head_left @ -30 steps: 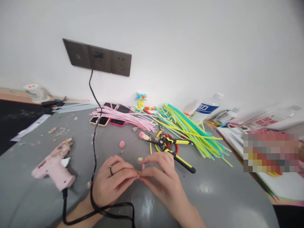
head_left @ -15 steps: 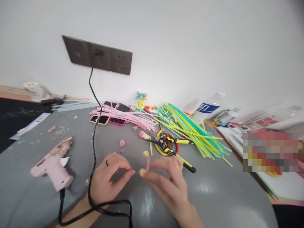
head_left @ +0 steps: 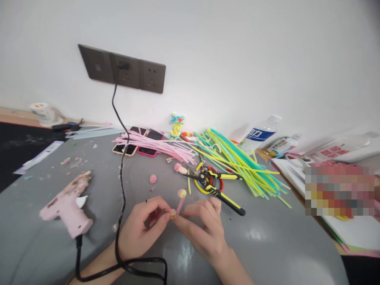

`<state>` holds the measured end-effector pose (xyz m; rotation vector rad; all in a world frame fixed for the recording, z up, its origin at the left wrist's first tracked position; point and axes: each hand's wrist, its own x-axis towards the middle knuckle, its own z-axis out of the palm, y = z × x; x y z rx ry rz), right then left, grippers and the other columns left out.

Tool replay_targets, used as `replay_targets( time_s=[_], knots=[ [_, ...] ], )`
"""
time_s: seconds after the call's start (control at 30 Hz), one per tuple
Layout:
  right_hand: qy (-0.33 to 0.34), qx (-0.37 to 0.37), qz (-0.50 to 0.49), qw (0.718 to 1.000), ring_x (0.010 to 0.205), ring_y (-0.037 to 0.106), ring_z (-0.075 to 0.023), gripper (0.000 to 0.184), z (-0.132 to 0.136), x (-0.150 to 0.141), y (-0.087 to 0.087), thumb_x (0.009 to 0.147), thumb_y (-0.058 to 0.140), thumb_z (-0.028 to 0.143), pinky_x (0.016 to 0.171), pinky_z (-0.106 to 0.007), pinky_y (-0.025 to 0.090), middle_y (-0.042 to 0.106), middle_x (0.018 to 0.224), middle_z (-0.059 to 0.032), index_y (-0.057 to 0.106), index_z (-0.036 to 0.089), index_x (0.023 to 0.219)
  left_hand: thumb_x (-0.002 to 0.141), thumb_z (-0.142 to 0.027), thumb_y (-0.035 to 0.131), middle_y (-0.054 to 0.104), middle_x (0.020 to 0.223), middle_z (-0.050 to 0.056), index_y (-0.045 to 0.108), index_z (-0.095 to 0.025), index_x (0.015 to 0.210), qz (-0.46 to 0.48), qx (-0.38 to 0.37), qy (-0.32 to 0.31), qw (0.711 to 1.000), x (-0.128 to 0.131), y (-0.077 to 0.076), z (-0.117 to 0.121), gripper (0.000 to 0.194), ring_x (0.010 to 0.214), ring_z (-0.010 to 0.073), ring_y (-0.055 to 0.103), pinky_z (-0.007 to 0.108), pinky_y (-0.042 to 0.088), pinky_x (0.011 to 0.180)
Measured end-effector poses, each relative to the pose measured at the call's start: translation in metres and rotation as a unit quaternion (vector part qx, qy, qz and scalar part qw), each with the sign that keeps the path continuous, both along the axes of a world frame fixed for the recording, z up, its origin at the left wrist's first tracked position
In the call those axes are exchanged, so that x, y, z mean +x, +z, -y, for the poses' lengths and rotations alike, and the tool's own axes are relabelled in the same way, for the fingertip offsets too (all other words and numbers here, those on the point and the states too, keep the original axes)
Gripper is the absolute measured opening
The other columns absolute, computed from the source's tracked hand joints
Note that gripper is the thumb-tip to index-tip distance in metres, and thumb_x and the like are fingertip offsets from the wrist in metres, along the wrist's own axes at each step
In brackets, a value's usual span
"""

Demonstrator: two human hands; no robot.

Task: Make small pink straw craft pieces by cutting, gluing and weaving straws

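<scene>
A small bent pink strip (head_left: 179,206) with a round pink-and-yellow piece on each end stands between my hands. My left hand (head_left: 145,225) pinches it at the lower round piece (head_left: 172,214) between thumb and index finger. Fingertips of my right hand (head_left: 202,225) press at the same lower end, while its other fingers curl loosely. The upper round piece (head_left: 182,193) is free of both hands. A pink coil (head_left: 152,179) and a small pink-and-white piece (head_left: 179,168) lie beyond on the grey table (head_left: 258,245).
At the left lies a pink glue gun (head_left: 69,209); its black cord (head_left: 121,190) runs over my left forearm. Black-and-yellow pliers (head_left: 221,193) rest right of centre. Behind are pink stems (head_left: 154,145), green and yellow stems (head_left: 246,170), two phones (head_left: 126,150) and a bottle (head_left: 258,134).
My left hand came away from the strip, then moved right to pinch its lower end again. The strip turned upright, showing both round ends, and shifted slightly left with my right hand.
</scene>
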<state>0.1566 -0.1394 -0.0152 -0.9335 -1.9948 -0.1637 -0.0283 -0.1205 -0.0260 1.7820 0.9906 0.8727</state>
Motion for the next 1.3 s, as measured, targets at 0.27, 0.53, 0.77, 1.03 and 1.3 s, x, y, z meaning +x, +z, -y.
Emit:
replay_targets(
  time_s=[0.27, 0.53, 0.77, 1.03, 1.3],
  knots=[
    [0.010, -0.224, -0.275, 0.935, 0.077, 0.055, -0.0154, 0.006, -0.008, 0.004, -0.009, 0.093, 0.059, 0.023, 0.068, -0.028, 0.044, 0.058, 0.086, -0.0027, 0.060, 0.022, 0.100, 0.093, -0.035, 0.048, 0.064, 0.068, 0.000, 0.062, -0.019, 0.078, -0.009, -0.016, 0.077, 0.997, -0.006, -0.002, -0.012, 0.026, 0.062, 0.0135, 0.059, 0.021, 0.044, 0.056],
    [0.124, -0.453, -0.332, 0.818, 0.080, 0.063, -0.0161, 0.025, -0.031, 0.010, -0.012, 0.089, 0.064, 0.036, 0.073, -0.028, 0.052, 0.066, 0.094, -0.0061, 0.064, 0.019, 0.107, 0.089, -0.019, 0.052, 0.063, 0.065, -0.003, 0.062, -0.021, 0.073, -0.116, 0.197, 0.070, 0.971, -0.005, 0.002, -0.015, 0.020, 0.061, 0.0137, 0.056, 0.026, 0.040, 0.064],
    [0.083, -0.520, -0.367, 0.767, 0.056, 0.054, -0.0116, 0.037, -0.031, 0.008, -0.011, 0.080, 0.070, 0.054, 0.054, -0.024, 0.044, 0.058, 0.064, 0.0011, 0.060, 0.018, 0.079, 0.090, -0.015, 0.052, 0.063, 0.070, -0.004, 0.060, -0.021, 0.076, -0.135, 0.215, 0.038, 0.967, -0.006, -0.002, -0.015, 0.017, 0.066, 0.0132, 0.058, 0.028, 0.038, 0.069],
    [0.060, -0.580, -0.376, 0.720, 0.046, 0.044, -0.0072, 0.049, -0.032, 0.012, -0.011, 0.076, 0.070, 0.063, 0.046, -0.021, 0.035, 0.054, 0.057, 0.0040, 0.052, 0.018, 0.068, 0.091, -0.011, 0.050, 0.064, 0.075, -0.002, 0.061, -0.022, 0.081, -0.151, 0.303, 0.010, 0.941, -0.007, 0.002, -0.014, 0.018, 0.072, 0.0149, 0.056, 0.030, 0.034, 0.073],
    [0.217, -0.646, -0.325, 0.656, 0.063, 0.054, -0.0088, 0.054, -0.030, 0.027, -0.011, 0.073, 0.082, 0.039, 0.057, -0.020, 0.043, 0.061, 0.079, 0.0031, 0.057, 0.021, 0.117, 0.090, -0.015, 0.050, 0.066, 0.073, -0.003, 0.063, -0.023, 0.079, -0.156, 0.268, 0.024, 0.950, -0.013, -0.003, -0.019, 0.018, 0.069, 0.0144, 0.060, 0.029, 0.037, 0.070]
  ],
)
